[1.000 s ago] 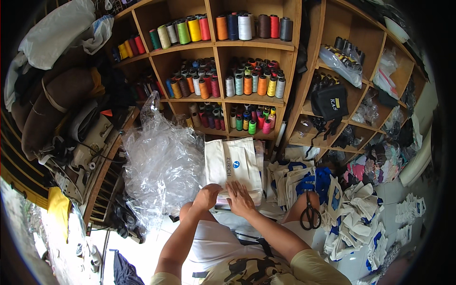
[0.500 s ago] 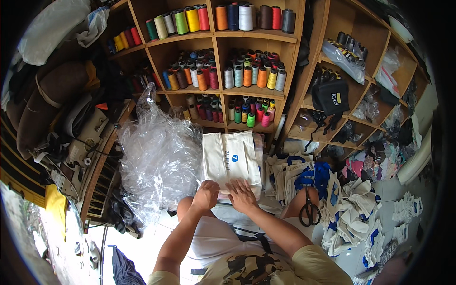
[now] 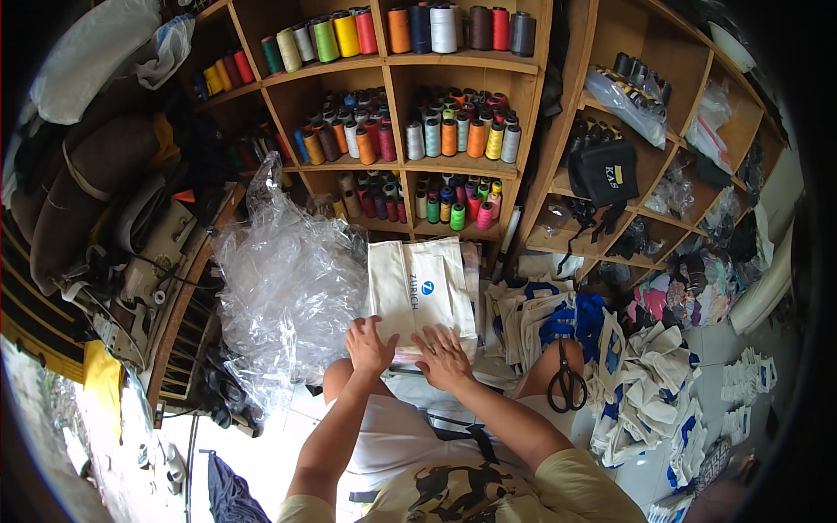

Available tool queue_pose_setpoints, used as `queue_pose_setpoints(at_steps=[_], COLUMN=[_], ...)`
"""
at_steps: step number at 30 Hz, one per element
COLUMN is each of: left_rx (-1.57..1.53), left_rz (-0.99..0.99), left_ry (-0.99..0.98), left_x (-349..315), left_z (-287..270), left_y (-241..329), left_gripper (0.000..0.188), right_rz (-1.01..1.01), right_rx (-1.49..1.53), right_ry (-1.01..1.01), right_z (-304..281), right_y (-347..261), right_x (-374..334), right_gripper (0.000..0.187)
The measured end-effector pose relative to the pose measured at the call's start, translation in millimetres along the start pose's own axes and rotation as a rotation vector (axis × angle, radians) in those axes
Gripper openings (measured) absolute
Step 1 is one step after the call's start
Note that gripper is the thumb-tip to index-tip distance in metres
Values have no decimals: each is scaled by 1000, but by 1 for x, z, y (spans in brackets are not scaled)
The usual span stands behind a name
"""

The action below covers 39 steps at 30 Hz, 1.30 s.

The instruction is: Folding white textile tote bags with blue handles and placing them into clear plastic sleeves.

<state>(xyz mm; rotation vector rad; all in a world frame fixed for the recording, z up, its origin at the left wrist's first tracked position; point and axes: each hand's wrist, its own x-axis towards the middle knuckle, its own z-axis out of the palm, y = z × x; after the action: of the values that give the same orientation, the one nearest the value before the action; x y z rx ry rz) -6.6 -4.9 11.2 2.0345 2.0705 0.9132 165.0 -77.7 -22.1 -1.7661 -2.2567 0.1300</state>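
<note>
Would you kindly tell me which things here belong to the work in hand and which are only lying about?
In hand:
- left hand and right hand, flat on the cream cloth bag
- clear plastic sheeting beside it

Lying about:
- black scissors
- thread cones on the shelves
- black pouch

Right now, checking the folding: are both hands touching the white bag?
Touching. The head view shows the left hand and right hand pressed flat on the white bag's near edge.

Both forearms rise from six o'clock toward twelve, converging near centre. The left hand (image 3: 370,345) lies palm down, fingers spread; the right hand (image 3: 442,357) lies flat just beside it at three o'clock.
</note>
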Motion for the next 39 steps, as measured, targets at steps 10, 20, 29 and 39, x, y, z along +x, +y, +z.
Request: queue_pose_setpoints(at_steps=[10, 20, 29, 39], left_rx=[-98, -91, -40, -31], left_rz=[681, 680, 717, 718], left_ry=[-488, -522, -437, -486], left_x=[-10, -23, -31, -31], left_z=[1, -8, -5, -2], left_y=[-18, -26, -27, -31], left_gripper=[38, 53, 52, 55], right_rz=[27, 93, -32, -141], right_rx=[12, 0, 30, 314], right_ry=[1, -145, -133, -22], right_z=[4, -5, -15, -47], right_y=[-3, -9, 5, -23], right_x=[0, -1, -18, 23], right_gripper=[61, 74, 76, 59])
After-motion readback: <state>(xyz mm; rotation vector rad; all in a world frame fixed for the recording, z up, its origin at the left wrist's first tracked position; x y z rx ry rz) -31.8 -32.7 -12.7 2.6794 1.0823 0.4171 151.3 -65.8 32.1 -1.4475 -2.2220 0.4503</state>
